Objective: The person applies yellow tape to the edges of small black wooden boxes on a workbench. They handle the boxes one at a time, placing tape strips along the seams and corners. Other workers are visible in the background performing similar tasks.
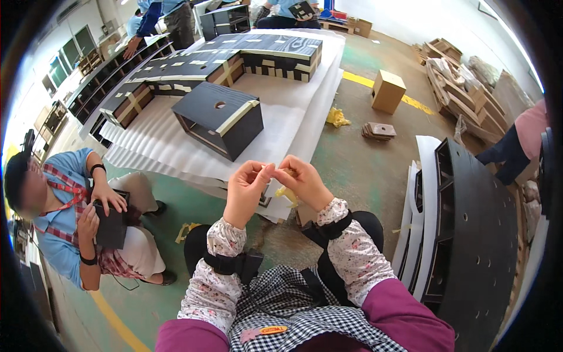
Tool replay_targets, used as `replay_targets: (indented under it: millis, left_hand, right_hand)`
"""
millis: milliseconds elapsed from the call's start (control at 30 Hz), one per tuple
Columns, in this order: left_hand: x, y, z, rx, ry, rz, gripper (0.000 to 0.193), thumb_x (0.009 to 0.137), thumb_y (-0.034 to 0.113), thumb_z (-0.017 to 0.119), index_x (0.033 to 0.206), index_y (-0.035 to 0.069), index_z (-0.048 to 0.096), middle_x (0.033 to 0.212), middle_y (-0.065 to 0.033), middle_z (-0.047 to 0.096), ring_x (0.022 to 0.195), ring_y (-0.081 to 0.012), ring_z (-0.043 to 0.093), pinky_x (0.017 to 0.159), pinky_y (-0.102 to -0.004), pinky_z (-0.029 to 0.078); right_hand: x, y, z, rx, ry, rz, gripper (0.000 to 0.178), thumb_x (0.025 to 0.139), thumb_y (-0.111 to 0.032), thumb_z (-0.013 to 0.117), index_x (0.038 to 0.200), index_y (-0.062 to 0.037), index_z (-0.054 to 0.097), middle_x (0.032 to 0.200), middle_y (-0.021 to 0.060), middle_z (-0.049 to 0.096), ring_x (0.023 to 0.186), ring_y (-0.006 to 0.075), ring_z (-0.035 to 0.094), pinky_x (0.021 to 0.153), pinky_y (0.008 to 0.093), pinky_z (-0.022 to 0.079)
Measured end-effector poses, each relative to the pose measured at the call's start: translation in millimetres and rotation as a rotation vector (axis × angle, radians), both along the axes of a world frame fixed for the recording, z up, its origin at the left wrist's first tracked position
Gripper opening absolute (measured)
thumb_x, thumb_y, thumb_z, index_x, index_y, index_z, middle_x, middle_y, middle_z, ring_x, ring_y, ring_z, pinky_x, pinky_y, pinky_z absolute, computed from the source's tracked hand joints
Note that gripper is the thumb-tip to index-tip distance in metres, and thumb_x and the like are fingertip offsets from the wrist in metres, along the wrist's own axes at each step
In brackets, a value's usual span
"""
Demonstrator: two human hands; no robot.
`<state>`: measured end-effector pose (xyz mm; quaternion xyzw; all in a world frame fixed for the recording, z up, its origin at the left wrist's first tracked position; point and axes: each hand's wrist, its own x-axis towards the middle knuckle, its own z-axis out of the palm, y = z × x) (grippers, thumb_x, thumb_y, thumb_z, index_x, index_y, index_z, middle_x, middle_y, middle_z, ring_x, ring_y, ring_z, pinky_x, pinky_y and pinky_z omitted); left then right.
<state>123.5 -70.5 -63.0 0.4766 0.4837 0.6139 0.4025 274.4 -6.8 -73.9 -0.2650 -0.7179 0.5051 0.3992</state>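
My left hand [245, 190] and my right hand [306, 183] meet in front of me, thumbs and fingertips pinched together. A crumpled strip of pale yellow tape [287, 195] hangs below the fingers of my right hand. What lies between the left fingertips is too small to make out. Just beyond my hands, a black open-fronted box [243, 132] with a round hole in its top rests on the foam-covered table [281, 105]. Pale tape runs along one of its upper edges.
Behind the box lies a long black cabinet piece [217, 56] with tape patches. At left a seated person [70, 205] holds a black box [111, 229]. Black panels [475, 229] stand at right. A wooden box [388, 91] and stacked boards [379, 131] sit on the floor.
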Motion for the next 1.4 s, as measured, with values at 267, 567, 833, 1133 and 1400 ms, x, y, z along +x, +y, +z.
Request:
replay_targets:
  millis: [267, 567, 833, 1133, 1400]
  left_hand:
    - [-9, -7, -2, -0.093, -0.192, -0.139, 0.024, 0.092, 0.029, 0.059, 0.078, 0.010, 0.058, 0.071, 0.0050, 0.055, 0.064, -0.0030, 0.046, 0.061, -0.0179, 0.036]
    - [-31, -1, 10, 0.006, 0.150, -0.065, 0.023, 0.090, 0.029, 0.062, 0.086, 0.007, 0.058, 0.078, 0.0017, 0.056, 0.071, -0.0070, 0.049, 0.065, -0.0216, 0.040]
    - [-123, 40, 54, 0.399, 1.428, 0.310, 0.090, 0.060, 0.049, 0.079, 0.134, 0.011, 0.043, 0.137, -0.0107, 0.045, 0.129, -0.0285, 0.039, 0.110, -0.0448, 0.024]
    - [-112, 84, 28, 0.267, 1.384, 0.304, 0.091, 0.062, 0.051, 0.078, 0.136, 0.013, 0.041, 0.140, -0.0082, 0.042, 0.134, -0.0252, 0.034, 0.112, -0.0454, 0.018]
    - [-117, 82, 25, 0.250, 1.368, 0.320, 0.091, 0.063, 0.051, 0.077, 0.137, 0.013, 0.039, 0.141, -0.0095, 0.041, 0.134, -0.0267, 0.032, 0.113, -0.0458, 0.018]
  right_hand:
    - [0, 10, -14, -0.117, 0.187, 0.236, 0.025, 0.089, -0.025, 0.064, 0.099, -0.0024, 0.061, 0.086, -0.0022, 0.059, 0.079, 0.0051, 0.053, 0.069, 0.0201, 0.044]
    - [5, 5, -1, -0.450, 0.173, 0.361, 0.038, 0.090, -0.022, 0.062, 0.121, -0.0004, 0.057, 0.099, 0.0023, 0.064, 0.087, 0.0073, 0.058, 0.076, 0.0214, 0.047]
    - [10, 53, 18, -0.216, 0.059, -0.174, 0.030, 0.087, -0.023, 0.064, 0.105, 0.0011, 0.063, 0.089, 0.0053, 0.067, 0.077, 0.0095, 0.060, 0.068, 0.0237, 0.048]
    - [-81, 160, 13, 0.362, 0.022, -0.641, 0.029, 0.087, -0.021, 0.058, 0.108, -0.0006, 0.064, 0.086, 0.0147, 0.066, 0.078, 0.0241, 0.062, 0.074, 0.0319, 0.049]
    - [-111, 129, 5, 0.383, -0.040, -0.684, 0.028, 0.087, -0.017, 0.054, 0.105, 0.0005, 0.065, 0.093, 0.0187, 0.064, 0.086, 0.0294, 0.059, 0.079, 0.0350, 0.047]
